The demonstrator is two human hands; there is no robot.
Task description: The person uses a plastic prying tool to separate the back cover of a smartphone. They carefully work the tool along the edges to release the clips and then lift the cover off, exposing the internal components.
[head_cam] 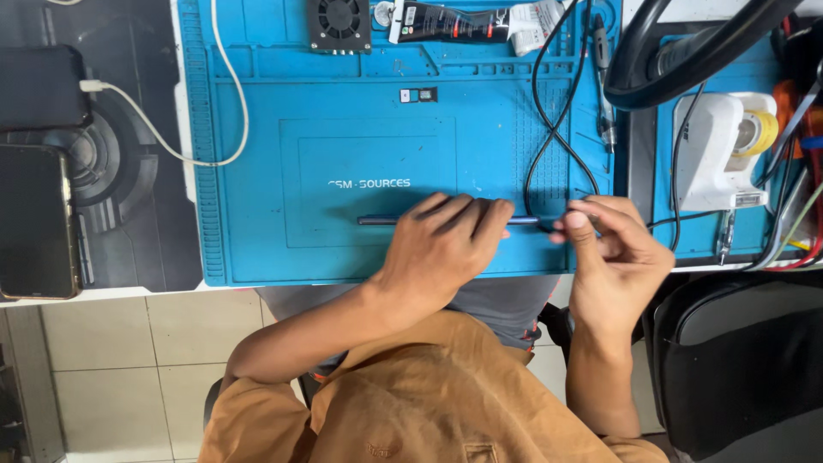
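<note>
Phones come first at the far left: one dark phone (39, 86) with a white cable (214, 94) plugged into it, and below it a second phone (34, 221) lying face up on a dark desk pad (129, 171).

Next comes the blue mat (343, 163), with a small black fan (339, 24) and a black glue tube (454, 23) along its far edge.

On the near part of the mat stands the thing I am working on, a thin dark device (381, 220) set on its long edge, so I see only a narrow dark blue strip. My left hand (441, 244) lies over its middle, fingers curled down across the far side and clenched on it. The strip shows to the left of that hand, and a short bit shows between my two hands.

My right hand (613, 253) is at the device's right end, thumb and forefinger pinched together just where the strip stops. Whether they pinch the device's end or some small thing against it, I cannot tell.

A black wire (549, 129) loops down the mat to a point beside my right fingertips.

Further right, a white tool stand (711, 146) with a yellow tape roll (759, 130) sits on a second blue mat, and a black chair (746, 360) is near my right forearm.
</note>
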